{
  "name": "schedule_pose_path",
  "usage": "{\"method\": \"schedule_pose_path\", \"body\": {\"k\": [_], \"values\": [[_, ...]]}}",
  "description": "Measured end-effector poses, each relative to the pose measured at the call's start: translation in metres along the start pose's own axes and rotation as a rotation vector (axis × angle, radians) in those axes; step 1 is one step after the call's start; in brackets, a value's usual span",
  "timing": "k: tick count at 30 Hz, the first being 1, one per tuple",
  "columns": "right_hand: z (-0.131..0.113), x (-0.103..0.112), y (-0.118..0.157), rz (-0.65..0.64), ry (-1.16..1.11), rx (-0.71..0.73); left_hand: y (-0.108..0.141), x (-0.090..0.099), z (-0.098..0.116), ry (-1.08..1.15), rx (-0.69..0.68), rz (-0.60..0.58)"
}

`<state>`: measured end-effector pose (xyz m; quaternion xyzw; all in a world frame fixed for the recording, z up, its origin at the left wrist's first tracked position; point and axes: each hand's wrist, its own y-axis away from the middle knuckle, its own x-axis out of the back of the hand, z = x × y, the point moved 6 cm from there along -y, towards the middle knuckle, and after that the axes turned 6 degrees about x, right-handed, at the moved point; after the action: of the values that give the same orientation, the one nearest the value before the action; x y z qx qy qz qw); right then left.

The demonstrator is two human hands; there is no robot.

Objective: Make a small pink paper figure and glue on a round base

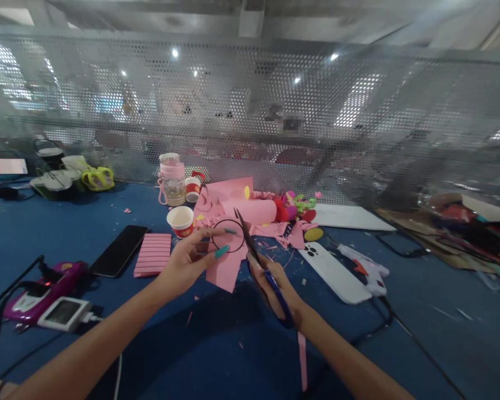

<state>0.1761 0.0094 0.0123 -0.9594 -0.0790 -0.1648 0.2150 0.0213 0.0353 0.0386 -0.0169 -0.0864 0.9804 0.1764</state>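
Forearms (108, 331) nearest. Right hand (277, 280) grips blue-handled metal scissors (253, 249); left hand (187, 260) pinches pink paper sheet (226, 272) with black circle (235, 241), short of blue tabletop's (162, 350) far edge. Likely light, floppy, tearable: hold outside circle.

on my feed i lose part of the black circle (235, 241) on the pink paper (225, 273) under the left hand (187, 260), and the right hand (287, 288) hides part of the scissors (249, 241). the heap (462, 218) at the right edge is cut off and too blurred to sort; the writing on the far-left screen (6, 166) is too small to read.
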Motion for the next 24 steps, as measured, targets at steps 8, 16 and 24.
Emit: {"method": "schedule_pose_path", "body": {"k": [8,16,24], "values": [[-0.0030,0.0009,-0.0012,-0.004,0.031,0.009,-0.0001,-0.0010,0.0030,0.009,-0.018,0.002],[-0.0001,0.0020,-0.0021,-0.025,0.048,-0.024,-0.0007,0.0007,0.0058,-0.042,-0.034,0.002],[0.0050,-0.0034,0.0010,-0.019,-0.028,-0.075,-0.0024,0.0020,0.0085,-0.119,-0.084,0.051]]}}
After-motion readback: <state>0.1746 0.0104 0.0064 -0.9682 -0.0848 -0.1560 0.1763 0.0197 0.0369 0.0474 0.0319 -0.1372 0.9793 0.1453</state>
